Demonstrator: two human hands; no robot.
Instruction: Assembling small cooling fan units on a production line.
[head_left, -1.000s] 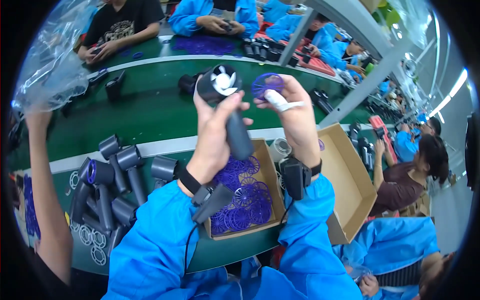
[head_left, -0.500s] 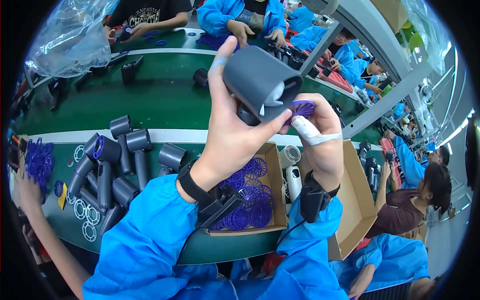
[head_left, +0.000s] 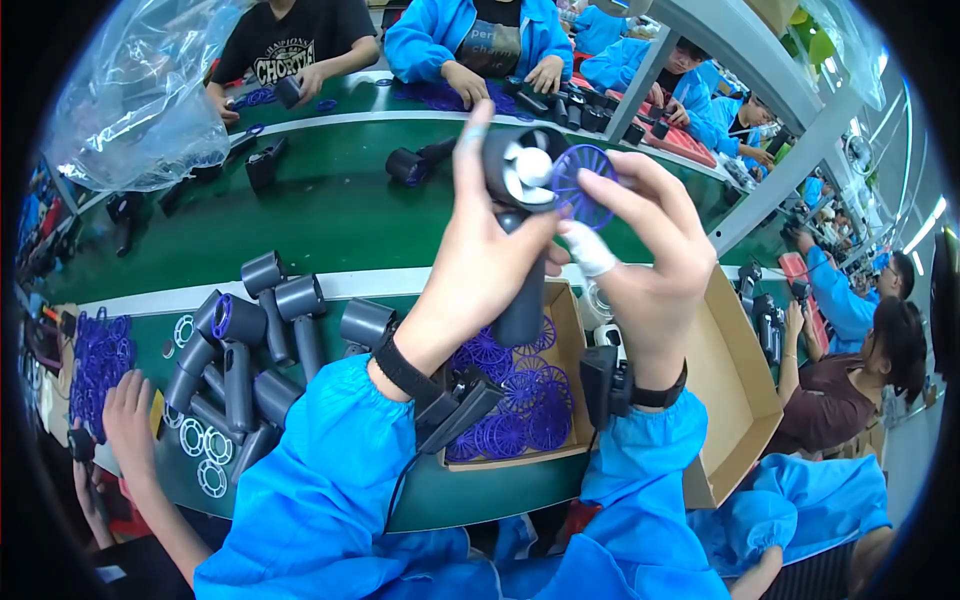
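Observation:
My left hand (head_left: 462, 265) is wrapped round a dark grey hair dryer body (head_left: 522, 308), where its handle meets its round head. The handle points down, and a white rounded part (head_left: 532, 165) shows inside the open end of the head. Between the thumb and fingers of my right hand (head_left: 655, 235) is a purple spoked round grille (head_left: 573, 165). It stands nearly upright just right of that open end; whether the two touch, I cannot tell. White tape (head_left: 590, 252) covers my right thumb.
Below my hands, a cardboard box (head_left: 578, 375) holds purple grilles (head_left: 535, 400); another box (head_left: 745, 385) stands right. Grey dryer bodies (head_left: 240, 385) and white rings (head_left: 212, 478) lie left, near a co-worker's hand (head_left: 128, 415). Beyond are a green belt (head_left: 330, 215) and metal post (head_left: 780, 165).
The dryer body has been turned, so its open end and handle now show. My right fingers have spread, and the grille has come up beside the opening. The view has shifted slightly.

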